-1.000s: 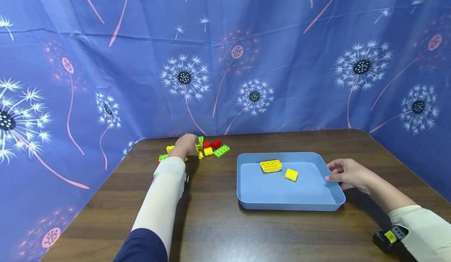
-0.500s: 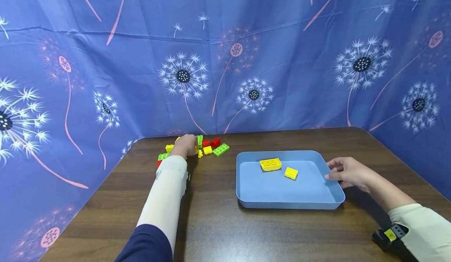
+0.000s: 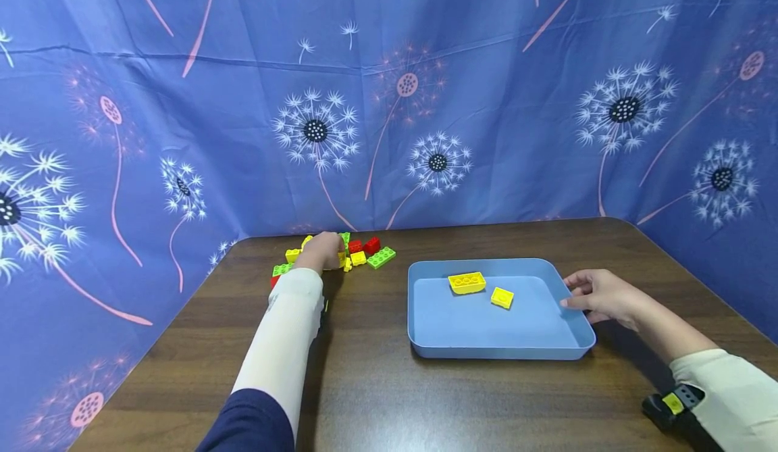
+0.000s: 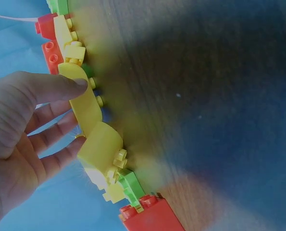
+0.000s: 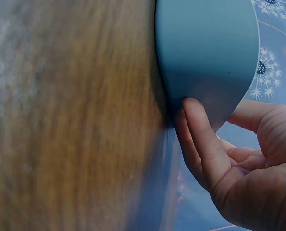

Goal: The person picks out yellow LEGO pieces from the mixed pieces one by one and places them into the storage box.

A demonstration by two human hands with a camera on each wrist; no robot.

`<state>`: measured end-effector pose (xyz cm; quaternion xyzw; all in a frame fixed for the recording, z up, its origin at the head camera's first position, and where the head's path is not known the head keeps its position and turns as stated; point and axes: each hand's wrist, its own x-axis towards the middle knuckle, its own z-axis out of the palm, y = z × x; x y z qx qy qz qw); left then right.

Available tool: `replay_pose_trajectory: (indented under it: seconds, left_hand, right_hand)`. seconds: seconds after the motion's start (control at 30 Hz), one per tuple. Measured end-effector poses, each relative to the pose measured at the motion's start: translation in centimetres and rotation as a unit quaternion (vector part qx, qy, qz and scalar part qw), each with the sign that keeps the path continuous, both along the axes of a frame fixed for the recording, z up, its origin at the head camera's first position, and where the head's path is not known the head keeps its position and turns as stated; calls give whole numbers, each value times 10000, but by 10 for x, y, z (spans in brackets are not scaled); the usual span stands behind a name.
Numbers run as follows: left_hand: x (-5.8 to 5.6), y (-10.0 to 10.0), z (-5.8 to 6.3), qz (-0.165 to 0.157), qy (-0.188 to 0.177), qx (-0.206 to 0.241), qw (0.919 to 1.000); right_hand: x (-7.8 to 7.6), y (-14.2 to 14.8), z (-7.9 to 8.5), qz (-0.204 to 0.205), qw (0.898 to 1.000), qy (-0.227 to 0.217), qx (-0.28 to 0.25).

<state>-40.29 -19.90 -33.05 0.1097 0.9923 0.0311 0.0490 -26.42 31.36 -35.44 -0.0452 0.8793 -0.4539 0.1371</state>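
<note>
My left hand reaches into a pile of toy bricks at the table's far left. In the left wrist view, its thumb lies on a curved yellow brick with the fingers on the other side, pinching it. Touching that one is another rounded yellow brick. My right hand holds the right wall of a blue tray, thumb over the rim and fingers outside, as the right wrist view shows. Inside the tray lie a long yellow brick and a small yellow brick, apart from each other.
Around the left hand lie a green brick, a red brick, a small yellow brick and several others. The brown table ends at a blue dandelion-print cloth behind the pile.
My left hand stays at the pile with only a slight shift to the right, and a small yellow piece beside it has moved a little. The right hand and tray hold still.
</note>
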Motion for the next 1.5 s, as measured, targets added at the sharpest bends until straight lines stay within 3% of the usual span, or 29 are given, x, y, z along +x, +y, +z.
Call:
replay_pose_trajectory:
  seconds: [0.23, 0.5, 0.93, 1.3, 1.5]
  left_hand:
    - [-2, 0, -1, -108, 130, -48, 9998]
    - [3, -1, 4, -181, 245, -99, 9995]
    - [16, 3, 40, -511, 478, -55, 9975]
    - [37, 19, 63, -1270, 497, -158, 9905]
    - [47, 32, 75, -1486, 497, -116, 9876]
  right_hand:
    - [0, 1, -1, 15, 10000, -4, -19]
    - [1, 0, 1, 23, 9999, -78, -76]
    - [1, 1, 0, 92, 9999, -19, -123]
    - [1, 1, 0, 75, 10000, -15, -37]
    - [1, 0, 0, 76, 10000, 18, -57]
